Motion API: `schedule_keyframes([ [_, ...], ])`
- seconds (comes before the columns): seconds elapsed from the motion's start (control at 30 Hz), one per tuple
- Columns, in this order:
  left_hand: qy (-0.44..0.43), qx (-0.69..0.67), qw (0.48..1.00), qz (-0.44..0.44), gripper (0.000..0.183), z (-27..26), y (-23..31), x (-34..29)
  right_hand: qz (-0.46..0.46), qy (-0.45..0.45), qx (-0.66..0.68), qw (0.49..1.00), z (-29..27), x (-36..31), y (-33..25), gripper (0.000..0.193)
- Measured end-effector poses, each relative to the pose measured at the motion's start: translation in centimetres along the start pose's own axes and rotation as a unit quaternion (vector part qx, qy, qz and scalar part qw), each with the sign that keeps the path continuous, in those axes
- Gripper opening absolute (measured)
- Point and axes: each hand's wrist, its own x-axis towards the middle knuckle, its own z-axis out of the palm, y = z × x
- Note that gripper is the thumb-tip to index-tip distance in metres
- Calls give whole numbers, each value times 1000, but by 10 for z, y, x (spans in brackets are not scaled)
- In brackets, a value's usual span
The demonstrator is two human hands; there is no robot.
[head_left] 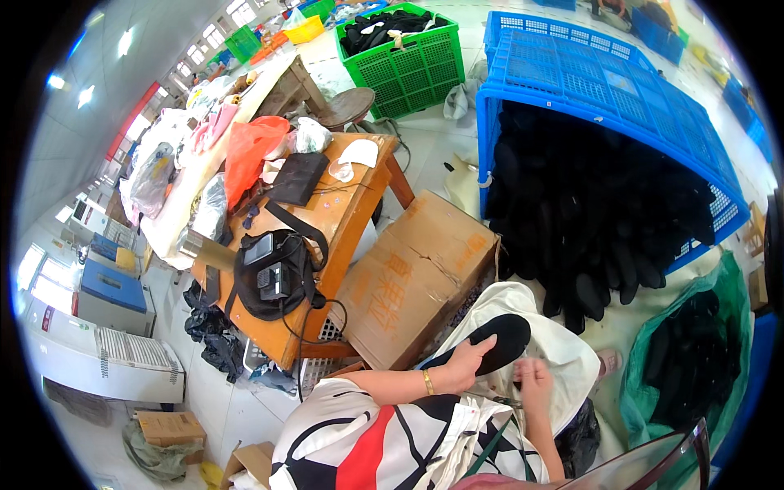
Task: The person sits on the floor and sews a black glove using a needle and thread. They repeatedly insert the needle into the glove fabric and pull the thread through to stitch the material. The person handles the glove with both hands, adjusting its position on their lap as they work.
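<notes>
My left hand (465, 365), with a gold-coloured bracelet at its wrist, is closed on a flat black insole (508, 339), the thumb lying on its upper face. The insole's rounded end points to the right, over a white cloth (523, 299) spread across my lap. Just right of the insole, my right hand (533, 380) is closed with the fingertips pinched together. Something small and dark shows at those fingertips, too small to name. The right hand looks apart from the insole.
A large blue crate (588, 69) lies tipped, spilling black pieces (588, 204). A green sack (639, 367) holds more. Ahead stand a cardboard box (416, 282), a wooden table (347, 261) with a black bag (282, 286), and a green crate (408, 77).
</notes>
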Motion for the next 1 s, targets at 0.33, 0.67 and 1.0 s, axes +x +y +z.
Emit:
schedule_keyframes([
  [0.33,46,41,998,34,40,9,-6,9,68,219,196,954,-78,-15,17,13],
  [0.67,40,18,999,0,25,19,6,-8,116,71,99,986,-23,-11,-21,15],
  [1.0,50,12,998,-34,21,20,11,-6,-15,-18,-197,980,15,17,-36,16],
])
